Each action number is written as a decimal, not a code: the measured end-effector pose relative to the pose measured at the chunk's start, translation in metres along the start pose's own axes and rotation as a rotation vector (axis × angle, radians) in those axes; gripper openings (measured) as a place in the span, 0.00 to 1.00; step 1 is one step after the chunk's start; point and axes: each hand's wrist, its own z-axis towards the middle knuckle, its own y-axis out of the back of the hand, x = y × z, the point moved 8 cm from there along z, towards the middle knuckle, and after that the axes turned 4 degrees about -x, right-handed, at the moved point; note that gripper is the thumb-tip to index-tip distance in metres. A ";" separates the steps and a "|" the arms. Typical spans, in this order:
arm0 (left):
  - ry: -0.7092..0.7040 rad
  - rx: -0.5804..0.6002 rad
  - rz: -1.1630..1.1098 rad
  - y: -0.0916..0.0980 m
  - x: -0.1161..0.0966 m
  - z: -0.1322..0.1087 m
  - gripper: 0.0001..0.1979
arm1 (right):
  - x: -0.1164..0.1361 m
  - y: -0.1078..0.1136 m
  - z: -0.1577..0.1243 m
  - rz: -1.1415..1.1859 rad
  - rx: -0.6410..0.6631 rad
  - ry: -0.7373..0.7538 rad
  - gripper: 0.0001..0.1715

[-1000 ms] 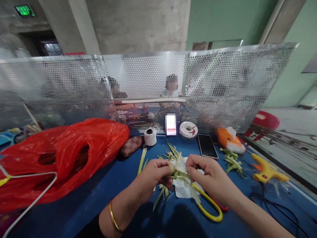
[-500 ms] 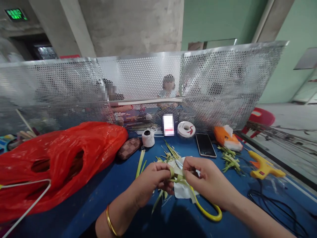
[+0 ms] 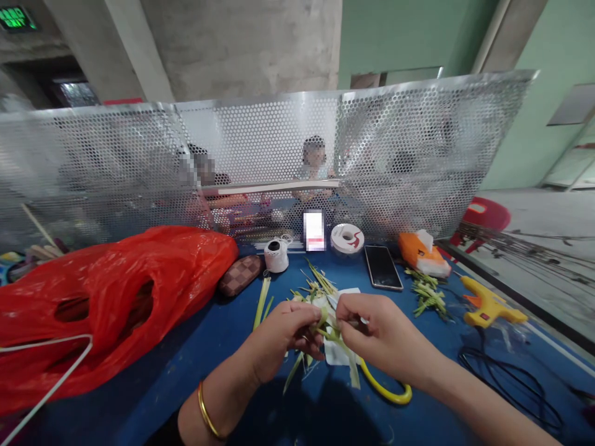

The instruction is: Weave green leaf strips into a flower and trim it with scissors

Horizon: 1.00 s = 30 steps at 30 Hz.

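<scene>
Two hands, one job: my left hand [image 3: 283, 331] and right hand [image 3: 376, 331] both pinch one folded leaf strip [image 3: 331, 328], fingers clenched on it, just above the middle of the blue table [image 3: 209, 353]. It's thin, flat and bendy. There are two heaps of leaf trimmings [image 3: 425, 296]. One yellow scissors [image 3: 385, 390] loop shows below my right hand. Behind sit two round spools [image 3: 276, 255], one glossy phone [image 3: 383, 267] and one glue gun [image 3: 488, 303]. One crinkly red bag [image 3: 116, 291] crowds the left. A perforated metal screen [image 3: 418, 142] walls the far edge, with open table near me.
</scene>
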 end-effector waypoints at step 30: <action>-0.117 -0.228 -0.104 0.006 -0.004 -0.002 0.13 | 0.001 0.007 -0.004 0.038 -0.320 0.068 0.05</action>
